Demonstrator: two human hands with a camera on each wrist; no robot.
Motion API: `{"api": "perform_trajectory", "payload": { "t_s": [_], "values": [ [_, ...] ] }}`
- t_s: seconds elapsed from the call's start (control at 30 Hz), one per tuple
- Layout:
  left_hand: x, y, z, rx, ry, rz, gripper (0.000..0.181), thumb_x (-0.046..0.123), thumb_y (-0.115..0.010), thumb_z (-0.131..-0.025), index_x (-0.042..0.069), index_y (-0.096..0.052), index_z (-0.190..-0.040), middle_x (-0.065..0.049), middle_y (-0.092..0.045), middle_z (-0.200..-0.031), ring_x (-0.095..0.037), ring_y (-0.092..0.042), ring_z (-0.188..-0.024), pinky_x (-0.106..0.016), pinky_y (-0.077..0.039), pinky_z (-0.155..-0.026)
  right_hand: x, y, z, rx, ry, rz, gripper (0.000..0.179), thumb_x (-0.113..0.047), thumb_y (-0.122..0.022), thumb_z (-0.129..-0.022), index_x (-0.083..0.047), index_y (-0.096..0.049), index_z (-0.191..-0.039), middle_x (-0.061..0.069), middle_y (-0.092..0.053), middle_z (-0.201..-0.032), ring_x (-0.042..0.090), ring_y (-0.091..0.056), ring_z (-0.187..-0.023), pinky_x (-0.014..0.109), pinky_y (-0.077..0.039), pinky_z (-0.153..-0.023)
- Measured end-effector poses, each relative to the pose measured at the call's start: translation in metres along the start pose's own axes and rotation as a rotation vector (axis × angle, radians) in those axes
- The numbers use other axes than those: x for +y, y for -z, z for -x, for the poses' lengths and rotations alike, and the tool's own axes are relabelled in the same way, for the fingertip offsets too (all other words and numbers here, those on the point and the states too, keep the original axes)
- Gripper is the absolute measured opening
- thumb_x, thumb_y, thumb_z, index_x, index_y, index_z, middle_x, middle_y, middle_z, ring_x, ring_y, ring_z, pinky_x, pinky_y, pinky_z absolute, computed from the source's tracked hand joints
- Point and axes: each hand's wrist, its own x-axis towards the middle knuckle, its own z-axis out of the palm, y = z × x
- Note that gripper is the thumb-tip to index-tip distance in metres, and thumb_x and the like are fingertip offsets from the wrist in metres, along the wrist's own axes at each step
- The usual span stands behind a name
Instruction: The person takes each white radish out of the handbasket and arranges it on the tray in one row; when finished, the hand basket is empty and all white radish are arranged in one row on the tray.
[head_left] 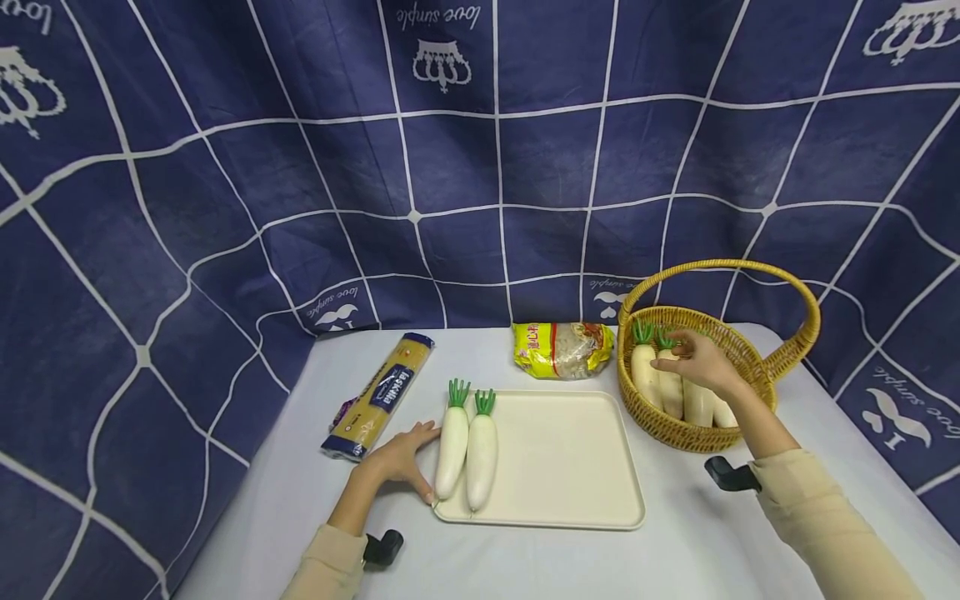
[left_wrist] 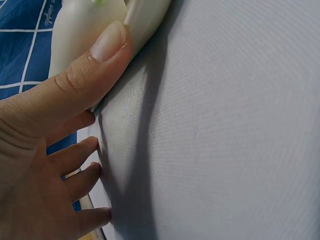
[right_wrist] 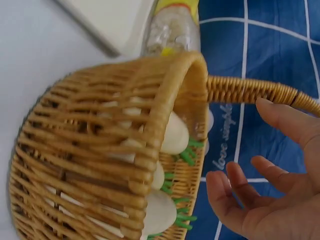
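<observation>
Two white radishes with green tops lie side by side on the left part of a cream tray [head_left: 562, 458]: the left radish [head_left: 452, 450] and the right radish [head_left: 482, 462]. My left hand [head_left: 401, 458] is at the tray's left edge, fingers spread, thumb close by the left radish's lower end. Over a wicker basket [head_left: 652, 421] at the right hovers my right hand [head_left: 701, 362], its fingers loosely bent with nothing between them. Several white radishes [head_left: 645, 375] lie in the basket below it, green tops toward the back. In the right wrist view the basket's rim [right_wrist: 160, 110] hides part of them.
A pack of spaghetti [head_left: 382, 396] lies left of the tray, with a small purple item [head_left: 343, 412] beside it. Behind the tray sits a yellow and clear food bag [head_left: 562, 350]. The basket's tall handle [head_left: 720, 265] arches above it. A blue curtain [head_left: 450, 167] hangs behind the white table.
</observation>
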Motion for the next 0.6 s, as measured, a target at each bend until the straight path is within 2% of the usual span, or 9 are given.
{"api": "perform_trajectory", "payload": {
  "t_s": [0.23, 0.4, 0.6],
  "values": [
    [-0.001, 0.0, 0.0, 0.0, 0.004, 0.001, 0.108, 0.016, -0.093, -0.042, 0.003, -0.046, -0.138, -0.022, -0.033, -0.148, -0.052, -0.024, -0.133, -0.065, -0.021, -0.107, 0.01, 0.008, -0.008, -0.024, -0.021, 0.028, 0.073, -0.024, -0.067, -0.086, 0.015, -0.03, -0.135, 0.041, -0.044, -0.124, 0.052, -0.047, -0.112, 0.054, -0.048, -0.086],
    [-0.002, 0.0, 0.0, 0.002, -0.003, -0.003, 0.108, 0.016, -0.093, -0.042, 0.003, -0.046, -0.138, -0.022, -0.033, -0.148, -0.051, -0.025, -0.133, -0.064, -0.021, -0.107, 0.018, 0.018, -0.011, -0.046, -0.03, 0.1, 0.077, -0.025, -0.068, -0.084, 0.017, -0.03, -0.136, 0.043, -0.04, -0.126, 0.054, -0.045, -0.11, 0.057, -0.046, -0.086],
    [-0.002, 0.0, -0.001, -0.003, 0.003, -0.009, 0.108, 0.017, -0.093, -0.043, 0.003, -0.045, -0.139, -0.021, -0.032, -0.148, -0.051, -0.024, -0.134, -0.064, -0.022, -0.107, 0.029, 0.029, -0.016, -0.07, -0.079, 0.146, 0.08, -0.022, -0.068, -0.083, 0.021, -0.025, -0.135, 0.046, -0.03, -0.131, 0.058, -0.038, -0.113, 0.061, -0.044, -0.087]
  ]
}}
